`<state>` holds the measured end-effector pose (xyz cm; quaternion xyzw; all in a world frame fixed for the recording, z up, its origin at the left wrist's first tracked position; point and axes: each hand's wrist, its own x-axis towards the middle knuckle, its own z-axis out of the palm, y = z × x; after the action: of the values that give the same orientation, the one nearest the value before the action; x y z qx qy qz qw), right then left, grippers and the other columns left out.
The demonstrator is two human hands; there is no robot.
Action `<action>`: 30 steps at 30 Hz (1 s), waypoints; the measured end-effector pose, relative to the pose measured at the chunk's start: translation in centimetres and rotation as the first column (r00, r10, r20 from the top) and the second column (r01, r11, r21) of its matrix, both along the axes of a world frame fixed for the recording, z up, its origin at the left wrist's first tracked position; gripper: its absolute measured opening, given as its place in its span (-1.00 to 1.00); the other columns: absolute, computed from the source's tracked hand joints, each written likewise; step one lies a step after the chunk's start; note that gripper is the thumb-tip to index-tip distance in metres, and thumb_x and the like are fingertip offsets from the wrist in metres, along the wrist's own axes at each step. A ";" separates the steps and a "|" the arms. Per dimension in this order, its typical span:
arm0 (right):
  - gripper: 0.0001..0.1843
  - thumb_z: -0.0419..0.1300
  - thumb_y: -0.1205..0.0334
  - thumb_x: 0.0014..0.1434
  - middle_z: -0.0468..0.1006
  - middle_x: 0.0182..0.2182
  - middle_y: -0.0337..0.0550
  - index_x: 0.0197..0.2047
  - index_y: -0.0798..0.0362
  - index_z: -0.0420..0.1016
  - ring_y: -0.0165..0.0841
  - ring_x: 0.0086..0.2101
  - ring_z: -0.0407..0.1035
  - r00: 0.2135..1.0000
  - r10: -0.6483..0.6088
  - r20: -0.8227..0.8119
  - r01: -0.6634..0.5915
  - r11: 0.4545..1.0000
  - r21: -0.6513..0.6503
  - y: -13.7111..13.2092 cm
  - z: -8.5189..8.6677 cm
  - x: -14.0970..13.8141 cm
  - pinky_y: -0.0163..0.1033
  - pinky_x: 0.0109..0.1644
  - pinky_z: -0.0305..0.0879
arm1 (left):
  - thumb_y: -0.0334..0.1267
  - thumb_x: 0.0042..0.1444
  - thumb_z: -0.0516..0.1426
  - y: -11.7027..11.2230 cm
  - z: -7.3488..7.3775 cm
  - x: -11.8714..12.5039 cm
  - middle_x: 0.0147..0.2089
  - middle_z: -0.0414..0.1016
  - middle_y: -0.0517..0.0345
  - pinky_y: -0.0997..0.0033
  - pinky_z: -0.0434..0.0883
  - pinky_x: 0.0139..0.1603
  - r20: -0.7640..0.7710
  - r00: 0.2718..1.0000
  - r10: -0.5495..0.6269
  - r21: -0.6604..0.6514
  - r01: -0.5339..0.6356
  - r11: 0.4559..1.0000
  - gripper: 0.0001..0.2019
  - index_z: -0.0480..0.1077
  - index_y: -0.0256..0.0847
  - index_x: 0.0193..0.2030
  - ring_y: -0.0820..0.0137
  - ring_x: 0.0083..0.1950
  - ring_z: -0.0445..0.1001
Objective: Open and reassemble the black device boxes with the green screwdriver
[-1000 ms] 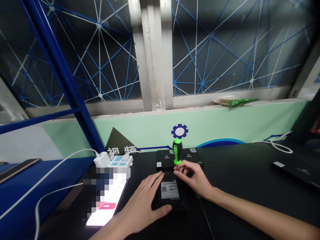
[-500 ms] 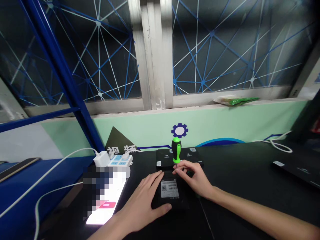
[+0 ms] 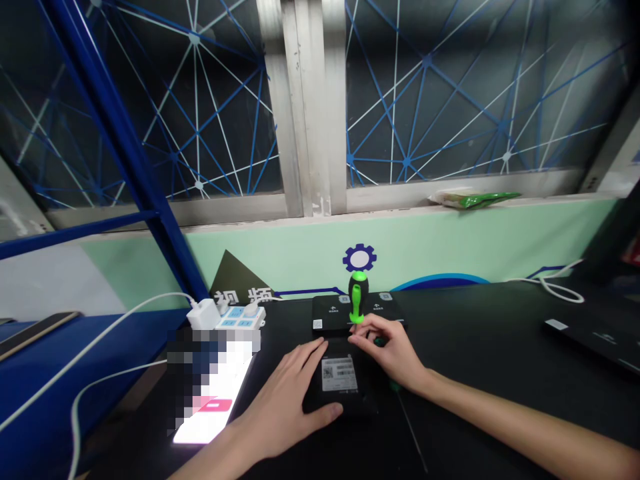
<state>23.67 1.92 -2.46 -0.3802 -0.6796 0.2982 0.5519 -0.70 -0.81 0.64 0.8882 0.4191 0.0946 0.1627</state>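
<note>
A small black box [image 3: 345,390] with a white label lies upside down on the black table [image 3: 480,360]. My left hand [image 3: 285,403] lies flat on the box's left side, fingers spread and thumb along its near edge. My right hand [image 3: 390,347] pinches the lower shaft of a green and black screwdriver [image 3: 357,297], which stands upright at the box's far edge. Just behind it sits a second black box [image 3: 330,313].
A lit phone [image 3: 213,393] lies to the left beside a white power strip [image 3: 235,319] with a charger and cables. Another dark flat device [image 3: 595,340] lies at the right. A green packet [image 3: 475,198] rests on the window sill. A blue steel frame [image 3: 125,147] stands at left.
The screwdriver's handle has shifted slightly right and turned in my right fingers. My left hand stays on the box.
</note>
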 end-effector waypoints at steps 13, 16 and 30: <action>-0.83 0.28 0.11 0.23 0.56 -0.41 -0.17 -0.25 0.04 0.58 -0.37 -0.48 0.34 0.998 -0.003 0.060 0.000 0.999 0.044 -0.2 0.3 -0.1 -0.27 -0.41 0.29 | 0.24 0.23 0.07 0.2 -0.3 -0.2 0.50 -0.04 0.04 -0.18 0.06 0.38 0.008 1.000 -0.013 0.022 0.013 1.000 -0.20 -0.14 0.04 0.49 -0.01 0.46 -0.02; -0.79 0.34 0.09 0.16 0.56 -0.47 -0.21 -0.33 0.05 0.49 -0.37 -0.49 0.38 1.000 0.005 -0.027 -0.006 1.000 -0.030 -0.1 0.3 -0.1 -0.27 -0.39 0.31 | 0.24 0.23 0.08 0.2 -0.3 -0.2 0.50 -0.05 0.07 -0.15 0.07 0.40 -0.003 1.000 -0.002 0.015 0.002 1.000 -0.20 -0.14 0.04 0.49 0.02 0.46 -0.02; -0.72 0.32 0.01 0.17 0.45 -0.53 -0.28 -0.28 0.07 0.49 -0.44 -0.56 0.31 0.991 0.104 -0.087 -0.115 0.985 -0.133 0.0 1.0 -0.6 -0.36 -0.53 0.30 | 0.26 0.23 0.05 0.1 -0.4 -0.1 0.51 -0.07 0.07 -0.14 0.06 0.40 -0.008 1.000 -0.005 0.014 0.005 1.000 -0.19 -0.16 0.03 0.49 0.02 0.47 -0.05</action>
<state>23.07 1.92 -1.50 -0.3672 -0.6546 0.3892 0.5341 -0.83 -0.70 0.23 0.8907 0.4169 0.0939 0.1549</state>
